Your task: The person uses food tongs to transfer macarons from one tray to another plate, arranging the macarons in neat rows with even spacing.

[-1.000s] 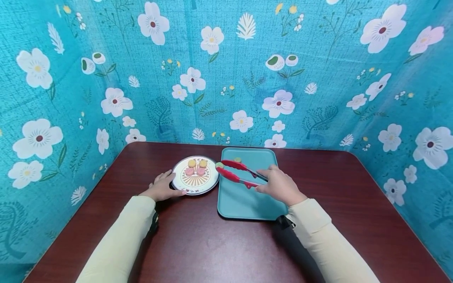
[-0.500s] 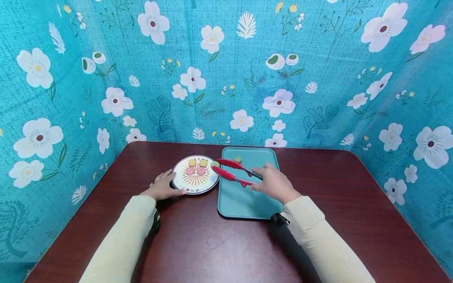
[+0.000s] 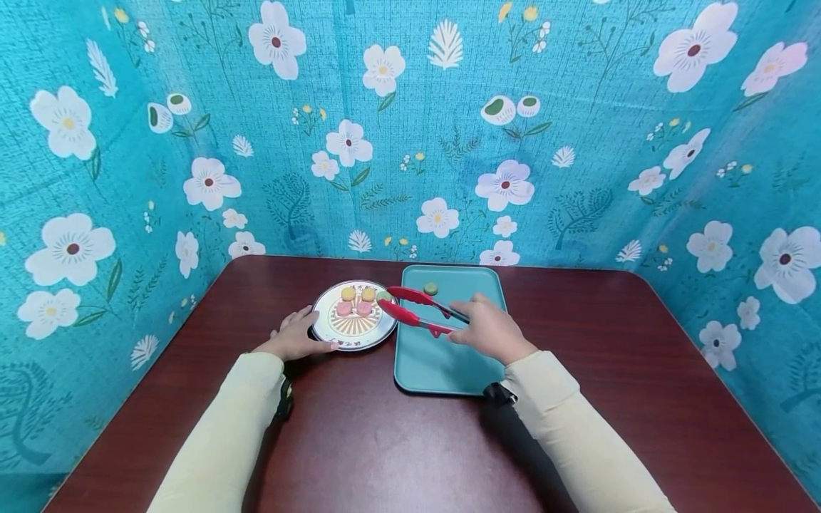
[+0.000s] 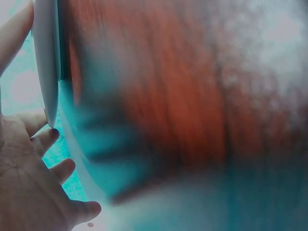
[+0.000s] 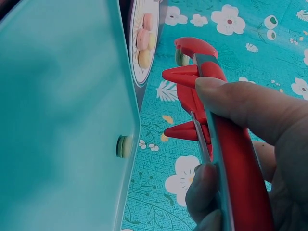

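Observation:
My right hand [image 3: 490, 329] grips red-tipped tongs [image 5: 238, 159], thumb along one arm and fingers on the other. Between the red tips is a green macaron [image 5: 182, 57], over the right rim of the round white plate [image 3: 353, 340] in the head view. On that plate lie two yellow macarons [image 3: 348, 294] and two pink macarons [image 3: 344, 309]. My left hand [image 3: 293, 338] touches the plate's left rim, thumb at the front edge and fingers spread along the side. In the left wrist view the plate's edge [image 4: 45, 72] shows beside the fingers.
A teal rectangular tray [image 3: 426, 363] stands right of the plate, close against it. Another green macaron [image 3: 430, 288] lies near its far edge. All this is on a dark wood table [image 3: 359, 442], backed by a blue floral cloth [image 3: 410, 157].
My right hand has moved left with the tongs, carrying the green macaron from above the tray's left edge to over the plate's right rim. My left hand has stayed in place.

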The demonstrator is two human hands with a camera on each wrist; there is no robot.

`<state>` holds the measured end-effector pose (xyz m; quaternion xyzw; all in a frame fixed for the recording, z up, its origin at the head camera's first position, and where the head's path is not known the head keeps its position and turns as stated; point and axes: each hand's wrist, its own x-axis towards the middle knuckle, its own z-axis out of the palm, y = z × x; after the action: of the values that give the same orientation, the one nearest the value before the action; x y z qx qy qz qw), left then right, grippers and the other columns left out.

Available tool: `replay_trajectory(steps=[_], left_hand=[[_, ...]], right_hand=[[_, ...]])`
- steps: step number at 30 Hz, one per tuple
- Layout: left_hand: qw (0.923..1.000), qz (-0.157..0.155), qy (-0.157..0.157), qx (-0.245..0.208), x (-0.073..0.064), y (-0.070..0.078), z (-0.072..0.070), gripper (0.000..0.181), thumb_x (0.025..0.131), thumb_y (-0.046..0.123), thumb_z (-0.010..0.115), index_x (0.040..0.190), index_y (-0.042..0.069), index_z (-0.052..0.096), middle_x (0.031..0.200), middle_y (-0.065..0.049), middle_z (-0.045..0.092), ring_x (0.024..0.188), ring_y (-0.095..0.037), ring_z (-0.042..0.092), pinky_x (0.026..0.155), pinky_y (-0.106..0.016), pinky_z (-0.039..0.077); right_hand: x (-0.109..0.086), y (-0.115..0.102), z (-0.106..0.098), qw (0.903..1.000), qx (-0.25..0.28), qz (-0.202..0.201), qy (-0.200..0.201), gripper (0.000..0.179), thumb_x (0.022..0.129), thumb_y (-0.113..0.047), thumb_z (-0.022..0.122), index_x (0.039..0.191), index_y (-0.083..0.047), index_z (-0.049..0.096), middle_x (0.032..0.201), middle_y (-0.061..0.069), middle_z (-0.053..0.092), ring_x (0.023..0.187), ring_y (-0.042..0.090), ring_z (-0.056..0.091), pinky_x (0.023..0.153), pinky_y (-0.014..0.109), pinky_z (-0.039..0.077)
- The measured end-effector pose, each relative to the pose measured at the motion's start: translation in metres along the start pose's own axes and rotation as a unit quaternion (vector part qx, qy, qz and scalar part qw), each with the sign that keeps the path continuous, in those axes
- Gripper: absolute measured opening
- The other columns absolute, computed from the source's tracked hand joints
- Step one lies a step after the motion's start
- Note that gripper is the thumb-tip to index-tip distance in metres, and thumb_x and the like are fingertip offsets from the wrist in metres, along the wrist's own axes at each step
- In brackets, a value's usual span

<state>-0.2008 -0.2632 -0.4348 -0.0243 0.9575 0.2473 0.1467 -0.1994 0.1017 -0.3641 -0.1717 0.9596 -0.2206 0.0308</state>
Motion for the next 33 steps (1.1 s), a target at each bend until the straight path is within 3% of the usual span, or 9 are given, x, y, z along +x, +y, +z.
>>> replay_trajectory(steps=[33], left_hand=[[1.0000, 0.000, 0.003, -0.007, 0.005, -0.004, 0.002, 0.106, 0.078, 0.058, 0.070, 0.153, 0.001, 0.019, 0.159, -0.022, 0.010, 0.142, -0.047, 0.003, 0.105, -0.074, 0.006]], right_hand=[[0.013, -0.012, 0.018, 0.9995, 0.024, -0.003, -0.021, 0.065, 0.075, -0.025, 0.084, 0.133, -0.010, 0.060, 0.096, 0.007, 0.052, 0.084, 0.019, 0.049, 0.058, 0.029, 0.046]])
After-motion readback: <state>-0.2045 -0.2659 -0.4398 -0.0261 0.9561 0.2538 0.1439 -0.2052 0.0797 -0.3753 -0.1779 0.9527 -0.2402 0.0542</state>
